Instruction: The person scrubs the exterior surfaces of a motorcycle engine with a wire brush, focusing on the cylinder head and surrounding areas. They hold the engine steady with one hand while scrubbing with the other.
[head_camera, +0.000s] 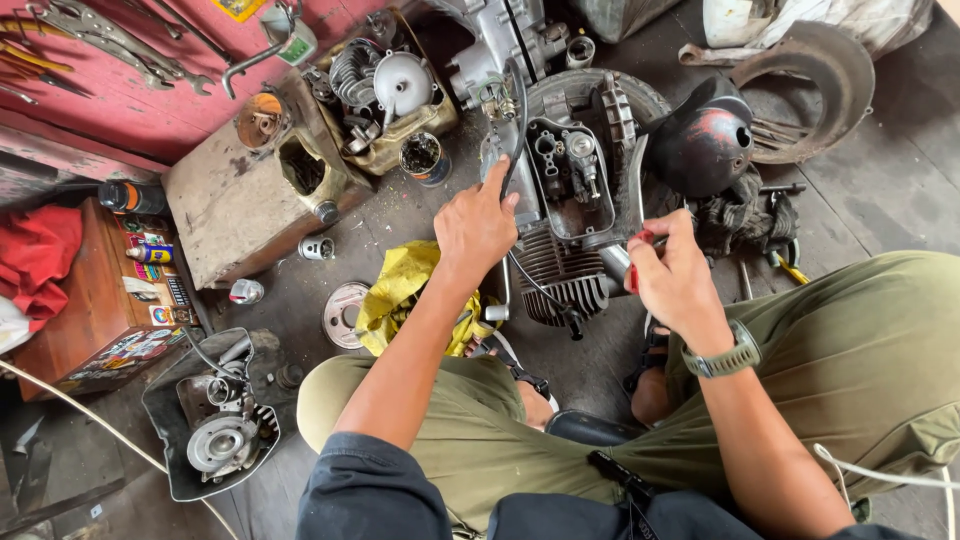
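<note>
Your left hand (477, 225) rests on the left edge of the small engine (565, 215), fingers spread loosely, index finger pressing a black hose (517, 130) against the casing. Your right hand (675, 278) sits at the engine's right side, fingers closed around a red-handled tool (634, 262) whose tip is hidden. The engine lies on the floor (880, 190) between your knees, with a yellow rag (400, 290) just left of it.
</note>
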